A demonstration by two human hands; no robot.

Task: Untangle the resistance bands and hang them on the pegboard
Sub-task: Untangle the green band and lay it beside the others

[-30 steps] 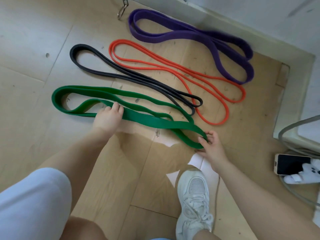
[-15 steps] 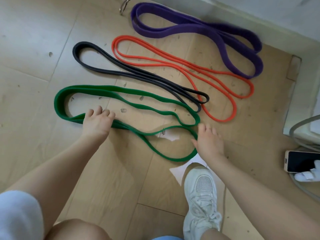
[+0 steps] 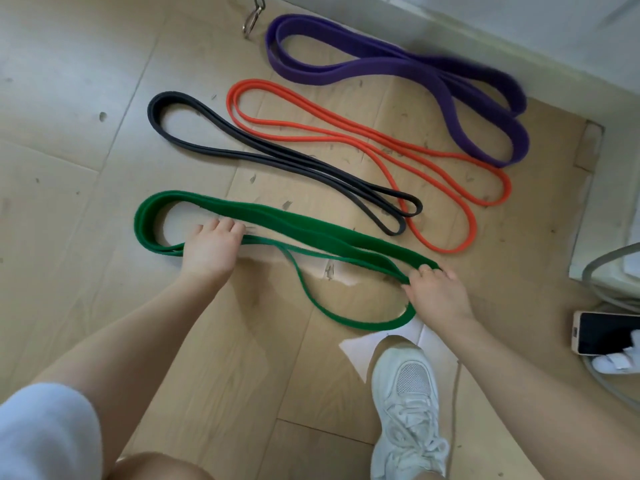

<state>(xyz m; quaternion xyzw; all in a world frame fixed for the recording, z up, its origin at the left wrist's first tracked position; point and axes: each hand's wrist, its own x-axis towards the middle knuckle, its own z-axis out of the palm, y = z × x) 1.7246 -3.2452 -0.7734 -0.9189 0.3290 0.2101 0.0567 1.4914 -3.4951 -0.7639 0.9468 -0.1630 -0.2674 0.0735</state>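
- Four bands on the floor [image 3: 86, 140]: green band [image 3: 298, 226], black band [image 3: 277, 161], orange band [image 3: 346, 129], purple band [image 3: 398, 64] toward 1 o'clock.
- Left hand [image 3: 211, 247] and right hand [image 3: 438, 294] both grip the green band; fingertips hidden.

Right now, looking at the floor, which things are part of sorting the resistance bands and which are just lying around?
Part of the job:
green band, gripped by the left hand and the right hand
black band
orange band
purple band

Just lying about:
phone
metal clip
white paper
grey cable
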